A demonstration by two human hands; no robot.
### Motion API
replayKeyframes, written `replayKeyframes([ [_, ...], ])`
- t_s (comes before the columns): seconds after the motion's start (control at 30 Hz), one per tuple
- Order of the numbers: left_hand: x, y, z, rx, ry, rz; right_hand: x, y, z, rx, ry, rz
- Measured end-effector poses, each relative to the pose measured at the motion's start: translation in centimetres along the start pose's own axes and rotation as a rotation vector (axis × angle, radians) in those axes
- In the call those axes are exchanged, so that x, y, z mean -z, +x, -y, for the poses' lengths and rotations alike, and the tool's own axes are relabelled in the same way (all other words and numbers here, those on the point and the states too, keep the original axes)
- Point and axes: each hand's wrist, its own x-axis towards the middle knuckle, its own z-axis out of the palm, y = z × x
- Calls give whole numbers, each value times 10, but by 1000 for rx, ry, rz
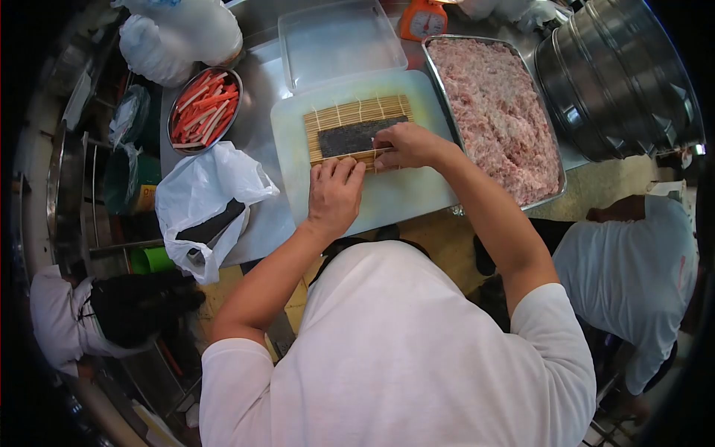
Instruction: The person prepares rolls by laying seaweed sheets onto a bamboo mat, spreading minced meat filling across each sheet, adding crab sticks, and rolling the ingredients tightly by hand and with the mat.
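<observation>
A slatted bamboo rolling mat (354, 114) lies on the pale cutting board (298, 194), with a dark nori sheet (346, 138) flat on it. My left hand (335, 190) is at the mat's near left edge, fingers side by side over the slats and thumb out of sight. At the right end of the nori is my right hand (408, 145), its thumb and fingers bent together in a pinch around the sheet's near right part. The fingers cover what lies between them.
Left stand a bowl of red-and-white crab sticks (205, 110) and a plastic bag (216, 201) with dark sheets. A tray of minced meat (495, 112) borders the board's right; a clear plastic lid (339, 45) and orange scale (424, 20) lie behind. Co-workers (625, 261) are at both sides.
</observation>
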Motion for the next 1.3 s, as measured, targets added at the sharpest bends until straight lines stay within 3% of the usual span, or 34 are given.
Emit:
replayKeyframes([
  [0.07, -4, 8, 4, 39, -10, -19, -2, 1, -3, -8, 1, -19],
  [0.13, -3, 17, 8, 46, -31, -19, -15, -3, -5, 177, -142, -450],
  [0.37, -21, 30, 28, 125, -146, 61, -54, -14, -9, 215, -304, -544],
  [0.6, -31, 37, 27, 220, -108, 168, -61, -6, -8, 105, -329, -483],
  [0.67, -34, 36, 26, 255, -77, 201, -66, -7, -10, 106, -386, -565],
  [1.17, -47, 40, 33, 172, 146, 219, -54, 5, -7, 50, -377, -376],
  [1.3, -33, 48, 25, 195, 15, 190, -52, 7, -6, 37, -376, -356],
])
